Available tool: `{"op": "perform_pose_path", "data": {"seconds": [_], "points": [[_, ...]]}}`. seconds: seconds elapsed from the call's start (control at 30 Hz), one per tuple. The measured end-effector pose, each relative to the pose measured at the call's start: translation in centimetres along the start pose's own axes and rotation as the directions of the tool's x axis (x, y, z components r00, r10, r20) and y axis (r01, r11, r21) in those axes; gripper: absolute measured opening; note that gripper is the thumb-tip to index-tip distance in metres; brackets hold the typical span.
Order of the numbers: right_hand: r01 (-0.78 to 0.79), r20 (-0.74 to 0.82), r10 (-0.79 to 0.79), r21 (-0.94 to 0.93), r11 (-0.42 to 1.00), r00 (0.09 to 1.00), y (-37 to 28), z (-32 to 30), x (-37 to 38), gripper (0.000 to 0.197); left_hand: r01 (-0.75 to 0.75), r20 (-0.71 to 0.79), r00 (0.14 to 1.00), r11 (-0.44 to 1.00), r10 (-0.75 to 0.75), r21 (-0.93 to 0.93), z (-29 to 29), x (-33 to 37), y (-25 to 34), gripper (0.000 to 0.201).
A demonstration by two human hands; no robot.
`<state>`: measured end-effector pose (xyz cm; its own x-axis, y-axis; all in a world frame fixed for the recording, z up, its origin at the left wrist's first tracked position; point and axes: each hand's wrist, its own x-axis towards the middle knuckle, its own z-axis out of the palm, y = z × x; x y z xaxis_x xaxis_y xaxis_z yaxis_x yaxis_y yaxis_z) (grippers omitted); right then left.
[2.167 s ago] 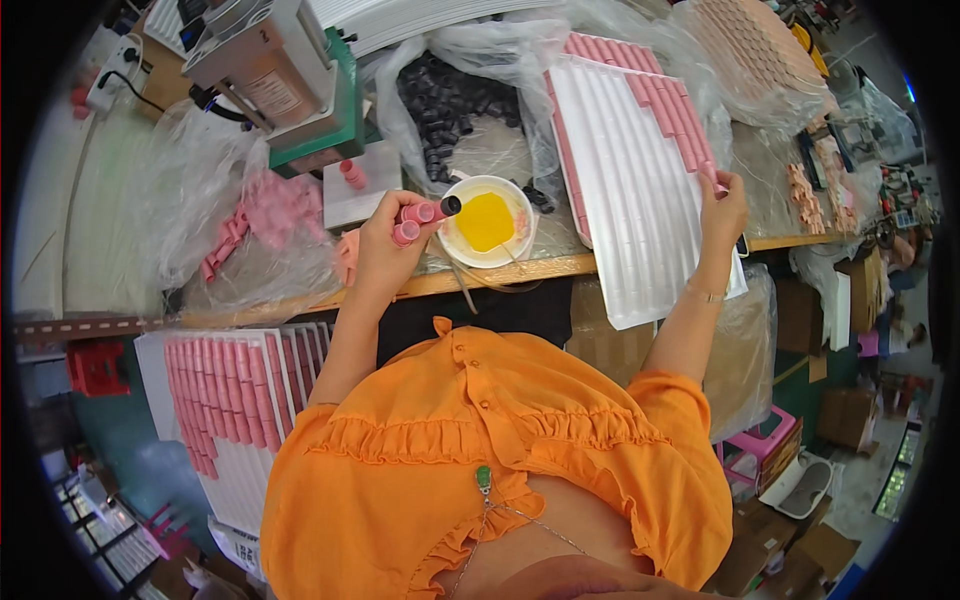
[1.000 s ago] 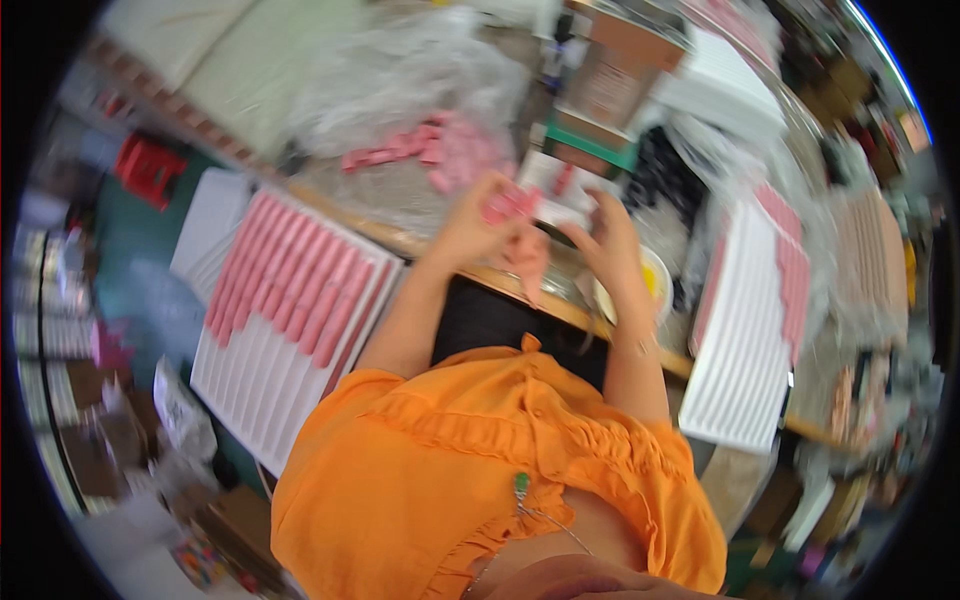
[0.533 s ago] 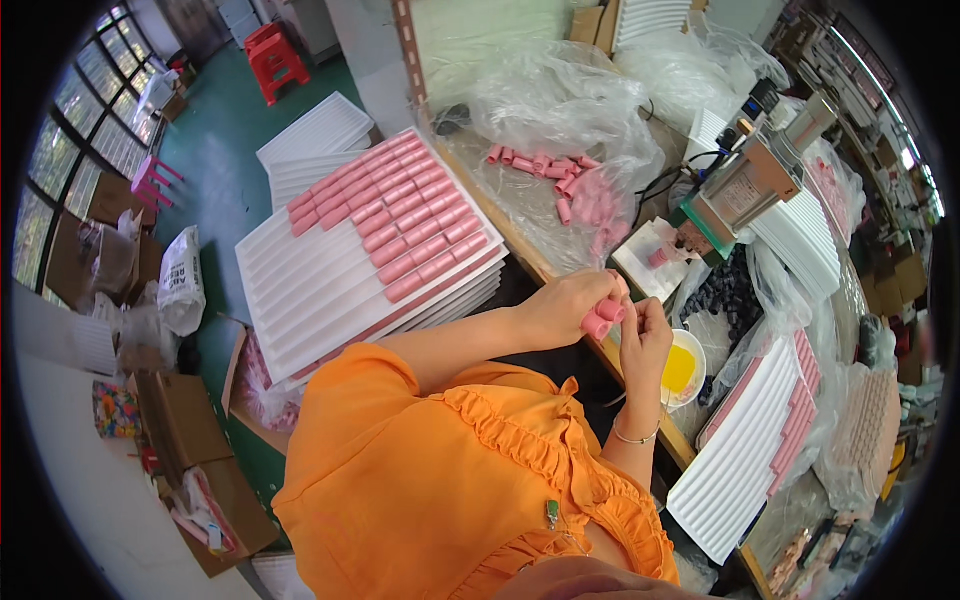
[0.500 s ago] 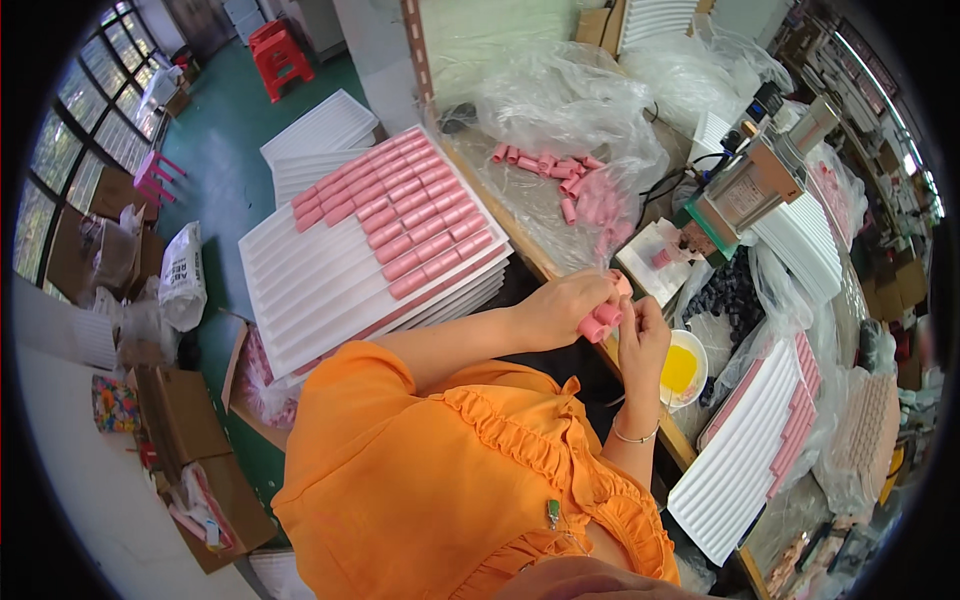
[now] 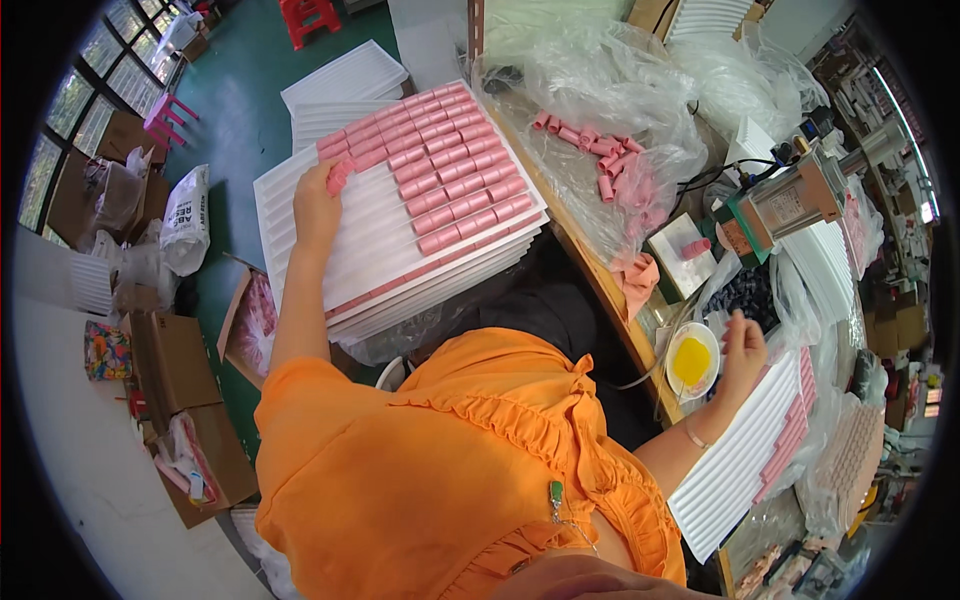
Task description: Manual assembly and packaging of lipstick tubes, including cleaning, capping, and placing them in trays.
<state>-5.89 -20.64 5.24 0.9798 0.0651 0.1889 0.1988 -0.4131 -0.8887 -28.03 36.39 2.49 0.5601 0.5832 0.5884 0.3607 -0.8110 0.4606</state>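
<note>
My left hand (image 5: 317, 196) is closed on a pink plastic tube (image 5: 340, 178) over the white ridged tray (image 5: 290, 225). Rows of similar pink tubes (image 5: 470, 205) fill the tray's far and right side, and its left part is bare. More trays are stacked below it. On the right, my right hand (image 5: 743, 352) hovers beside a white bowl (image 5: 712, 362) of yellow liquid (image 5: 691, 362). Its fingers are curled together, and what they hold, if anything, is too small to make out. One pink tube (image 5: 697, 248) lies on a white block by the bench machine (image 5: 790, 205).
Loose pink tubes (image 5: 607, 165) lie on plastic sheeting across the workbench. A pink cloth (image 5: 637, 284) hangs over the bench's wooden edge. Dark small parts (image 5: 742, 292) sit in a bag behind the bowl. Another ridged tray (image 5: 715, 490) stands at the right, cardboard boxes (image 5: 175, 365) at the left.
My hands have parted. The left has carried pink pieces from the bench edge to the tray at the left; the right has moved right, past the bowl. The pink cloth now shows on the bench edge.
</note>
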Motion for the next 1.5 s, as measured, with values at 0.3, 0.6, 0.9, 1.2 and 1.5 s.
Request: {"op": "perform_pose_path", "data": {"seconds": [0.3, 0.6, 0.9, 1.2, 1.5], "points": [[-0.024, -0.259, -0.136, -0.533, 0.846, 0.956, 13.3, -5.9, 10.3, 0.026, -0.022, -0.044, 0.999, 0.978, 0.032, 0.208, 1.6, 0.0, -4.4, 0.030], [-0.086, -0.006, 0.120, -0.735, 0.672, 0.993, 18.9, -5.1, 12.6, 0.034, -0.103, -0.006, 0.995, 0.993, 0.104, 0.064, 0.9, 0.2, 0.6, 0.036], [-0.155, -0.087, 0.134, -0.709, 0.688, 0.987, 20.2, -4.6, 14.4, 0.037, -0.014, 0.050, 0.999, 0.995, 0.009, 0.101, 3.8, -1.3, 1.7, 0.035], [-0.393, -0.156, 0.372, -0.138, 0.909, 0.915, 19.6, -7.0, 11.8, 0.025, 0.342, 0.177, 0.924, 0.525, -0.340, -0.779, 5.0, -1.4, 2.9, 0.069], [0.079, -0.373, 0.340, 0.765, 0.639, 0.863, 12.5, -6.6, 4.4, 0.015, -0.166, -0.045, 0.986, 0.888, 0.163, -0.429, 5.4, 2.7, 9.8, 0.023]]}}
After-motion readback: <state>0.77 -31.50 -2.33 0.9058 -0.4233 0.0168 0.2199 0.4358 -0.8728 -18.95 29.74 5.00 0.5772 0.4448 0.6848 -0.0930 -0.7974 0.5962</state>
